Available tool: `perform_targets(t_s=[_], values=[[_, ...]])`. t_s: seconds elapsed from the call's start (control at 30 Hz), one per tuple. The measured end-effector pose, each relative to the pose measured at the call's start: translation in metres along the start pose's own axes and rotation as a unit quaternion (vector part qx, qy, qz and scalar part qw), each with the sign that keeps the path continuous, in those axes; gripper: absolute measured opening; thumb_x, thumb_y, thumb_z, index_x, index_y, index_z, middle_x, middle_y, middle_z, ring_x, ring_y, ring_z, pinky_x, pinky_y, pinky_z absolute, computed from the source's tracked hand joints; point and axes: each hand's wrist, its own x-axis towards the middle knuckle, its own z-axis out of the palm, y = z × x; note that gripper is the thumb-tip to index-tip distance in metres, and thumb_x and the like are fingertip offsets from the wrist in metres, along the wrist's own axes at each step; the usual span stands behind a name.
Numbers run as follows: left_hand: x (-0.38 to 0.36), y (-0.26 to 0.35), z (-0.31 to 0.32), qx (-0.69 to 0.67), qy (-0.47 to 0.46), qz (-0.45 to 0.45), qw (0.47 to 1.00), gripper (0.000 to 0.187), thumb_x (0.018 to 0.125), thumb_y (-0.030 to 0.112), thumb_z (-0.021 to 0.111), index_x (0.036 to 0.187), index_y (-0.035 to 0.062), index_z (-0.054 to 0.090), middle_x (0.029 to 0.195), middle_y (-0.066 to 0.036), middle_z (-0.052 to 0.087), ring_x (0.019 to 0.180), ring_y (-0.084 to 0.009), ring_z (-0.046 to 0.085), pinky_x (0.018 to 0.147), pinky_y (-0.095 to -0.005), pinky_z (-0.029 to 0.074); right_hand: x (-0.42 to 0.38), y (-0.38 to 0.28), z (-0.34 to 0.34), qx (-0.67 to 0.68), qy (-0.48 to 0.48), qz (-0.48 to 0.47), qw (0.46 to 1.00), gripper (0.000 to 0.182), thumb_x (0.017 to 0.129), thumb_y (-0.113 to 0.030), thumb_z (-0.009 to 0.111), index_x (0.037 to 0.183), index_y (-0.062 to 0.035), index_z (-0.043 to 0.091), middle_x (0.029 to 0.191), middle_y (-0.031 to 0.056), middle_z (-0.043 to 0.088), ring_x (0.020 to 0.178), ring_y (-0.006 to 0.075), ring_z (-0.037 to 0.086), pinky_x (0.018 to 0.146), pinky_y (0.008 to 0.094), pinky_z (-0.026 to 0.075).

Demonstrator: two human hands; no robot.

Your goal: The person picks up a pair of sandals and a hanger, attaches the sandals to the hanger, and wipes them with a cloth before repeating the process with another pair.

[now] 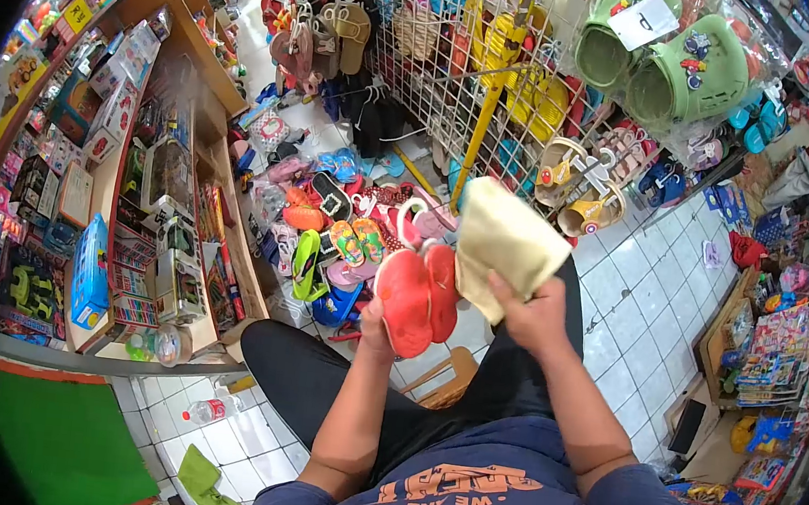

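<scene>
My left hand (376, 330) is closed around the edge of a pair of red sandals (409, 307), held up in front of my lap with a pale hanger (410, 216) at their top. A folded pale yellow cloth (508, 243) is pinched in my right hand (533, 314), thumb on top, just right of the sandals. Behind them on the floor lies a pile of children's sandals, among them a lime green pair (306, 264) and a blue sandal (339, 305).
A wire grid rack (422, 69) hung with footwear stands ahead, green clogs (689, 75) at its upper right. Toy shelves (128, 143) line the left. On the tiled floor (630, 284) are a plastic bottle (206, 411) and a green cloth (202, 486). A wooden stool (446, 378) shows between my legs.
</scene>
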Motion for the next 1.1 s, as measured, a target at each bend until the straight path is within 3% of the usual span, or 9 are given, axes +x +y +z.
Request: perform_targets(t_s=[0.03,0.13,0.4,0.5,0.53,0.8,0.9,0.93,1.1], values=[[0.003,0.0,0.011,0.004,-0.028,0.0,1.0,0.099,0.076,0.059,0.066,0.147,0.0022,0.027,0.143,-0.013,0.043,0.13,-0.0297,0.046,0.107,-0.0466,0.039,0.008,0.007,0.006,-0.104,-0.027,-0.194,0.975,0.033,0.082,-0.003,0.066,0.115,-0.0028,0.065,0.112,0.0124,0.068,0.1,0.0228,0.066,0.088,0.0342,0.05],[-0.011,-0.029,-0.027,-0.069,0.005,0.029,0.997,0.098,0.076,0.059,0.065,0.15,0.0086,0.024,0.147,-0.014,0.038,0.133,-0.0313,0.041,0.109,-0.0484,0.037,0.006,0.001,0.039,-0.229,-0.14,-0.36,0.893,0.065,0.075,0.01,0.056,0.135,-0.013,0.055,0.15,0.0152,0.038,0.143,0.0319,0.03,0.116,0.0497,0.019],[0.005,0.014,-0.011,-0.118,-0.081,0.08,0.987,0.095,0.08,0.059,0.06,0.15,0.0062,0.023,0.148,-0.015,0.036,0.134,-0.0325,0.04,0.11,-0.0493,0.035,-0.04,0.028,0.044,-0.146,-0.298,-0.245,0.911,0.073,0.071,0.015,0.053,0.138,-0.0141,0.052,0.15,0.0159,0.038,0.142,0.0305,0.031,0.115,0.048,0.023],[0.003,0.027,-0.001,-0.071,-0.052,0.096,0.991,0.096,0.08,0.059,0.06,0.15,0.0042,0.023,0.148,-0.015,0.036,0.134,-0.032,0.04,0.11,-0.0495,0.036,-0.033,0.037,0.009,-0.077,-0.195,-0.151,0.966,0.054,0.075,0.015,0.051,0.124,-0.0044,0.062,0.126,0.0191,0.061,0.119,0.0321,0.058,0.097,0.0375,0.047],[0.002,0.029,0.0,-0.023,0.0,0.1,0.995,0.097,0.079,0.058,0.06,0.149,0.0025,0.023,0.148,-0.015,0.037,0.134,-0.0315,0.041,0.11,-0.0497,0.036,-0.026,0.019,0.004,-0.1,-0.078,-0.293,0.948,0.047,0.077,0.014,0.05,0.12,-0.0014,0.062,0.115,0.0181,0.067,0.108,0.0324,0.065,0.089,0.0362,0.051],[0.001,-0.012,0.014,-0.015,0.104,0.127,0.986,0.081,0.087,0.058,0.048,0.146,0.0043,0.033,0.139,-0.017,0.048,0.128,-0.0339,0.047,0.108,-0.0491,0.038,0.008,0.017,0.055,-0.147,-0.11,-0.306,0.934,0.068,0.072,0.016,0.051,0.136,-0.0073,0.053,0.149,0.0213,0.036,0.143,0.0328,0.026,0.117,0.0404,0.023],[0.007,-0.026,-0.049,-0.236,-0.031,0.126,0.963,0.077,0.089,0.06,0.041,0.144,0.0069,0.035,0.135,-0.017,0.05,0.122,-0.0343,0.051,0.106,-0.0495,0.039,-0.016,0.038,0.056,-0.208,-0.2,-0.287,0.913,0.073,0.069,0.018,0.049,0.136,-0.0097,0.053,0.15,0.0214,0.034,0.143,0.0326,0.025,0.117,0.0418,0.022],[0.011,-0.014,-0.044,-0.153,0.088,0.113,0.978,0.079,0.089,0.059,0.041,0.144,0.0037,0.034,0.135,-0.019,0.05,0.12,-0.034,0.053,0.104,-0.0493,0.041,-0.028,0.039,0.056,-0.184,-0.213,-0.277,0.919,0.067,0.072,0.015,0.051,0.134,-0.0101,0.054,0.145,0.0208,0.041,0.139,0.0332,0.034,0.112,0.0414,0.029],[0.013,0.021,0.004,0.022,0.011,0.056,0.998,0.084,0.089,0.053,0.046,0.145,-0.0057,0.027,0.135,-0.017,0.05,0.12,-0.0274,0.053,0.102,-0.0384,0.043,-0.032,0.032,0.012,-0.037,-0.161,-0.125,0.978,0.039,0.081,0.012,0.049,0.116,0.0,0.063,0.108,0.0166,0.067,0.102,0.0263,0.066,0.086,0.034,0.05]])
